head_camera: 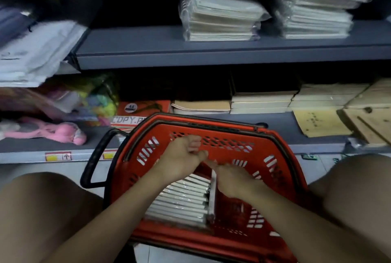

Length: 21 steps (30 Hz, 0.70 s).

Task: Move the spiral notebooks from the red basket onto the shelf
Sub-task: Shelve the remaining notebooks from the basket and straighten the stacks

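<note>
Head view: much of the scene is dim and smeared by motion. The upper shelf recess behind the stacks at 12 o'clock is black, and the pale packets at 10 o'clock are too blurred to name. The red basket (211, 133) sits low in the centre between the person's bare knees; its near rim is partly covered by the forearms, and its black handle (95, 157) loops out toward 9 o'clock. It is hard plastic with slotted, perforated walls.

Inside it, toward 6 o'clock, the spiral notebooks (182, 201) stand in a tight row on edge, wrapped in glossy clear film; their spiral bindings cannot be made out here.

The left hand (182, 157) hovers above the row, fingers loosely curled with nothing visibly in them. The right hand (230, 178) is just beside it at 4 o'clock, fingertips touching the top of a pale upright notebook at the row's right end; whether it actually grips it I cannot tell, since blur hides the fingers.

On the grey metal shelf (211, 51) at 12 to 1 o'clock lie two stacks of film-wrapped notebooks (220, 17), flat and squared. The lower shelf holds tan paper pads (262, 99) at 1 o'clock, brown envelopes cut off at 3 o'clock, and a pink soft toy (63, 131) at 9 o'clock.
</note>
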{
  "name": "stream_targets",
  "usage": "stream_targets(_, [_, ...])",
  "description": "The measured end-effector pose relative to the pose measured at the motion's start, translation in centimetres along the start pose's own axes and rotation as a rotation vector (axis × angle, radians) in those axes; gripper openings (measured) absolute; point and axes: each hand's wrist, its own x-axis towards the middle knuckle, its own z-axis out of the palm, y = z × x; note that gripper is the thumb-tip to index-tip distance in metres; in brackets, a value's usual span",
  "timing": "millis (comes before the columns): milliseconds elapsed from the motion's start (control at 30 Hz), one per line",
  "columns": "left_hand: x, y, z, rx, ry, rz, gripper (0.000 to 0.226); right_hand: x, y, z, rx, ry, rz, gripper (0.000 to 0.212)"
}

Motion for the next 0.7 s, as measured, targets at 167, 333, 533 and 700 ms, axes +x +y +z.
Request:
stream_targets(167, [-0.8,-1.4,0.1,0.104,-0.026,0.001,0.039,1.9,1.7,3.1,0.032,-0.137,0.074,0.084])
stream_targets(333, [-0.9,-2.0,-0.5,0.197,-0.035,0.01,0.041,3.3,3.4,4.5,-0.06,-0.014,0.1,0.051])
stream_targets(533, [-1.3,-2.8,-1.0,0.229,-0.107,-0.006,0.037,2.2,5.1,1.7,-0.039,0.054,0.091,0.022])
stream_targets(700, [-3.0,-4.2,-1.1,0.257,-0.181,-0.052,0.032,-2.5,5.8,-2.3,0.092,0.299,0.12,0.019])
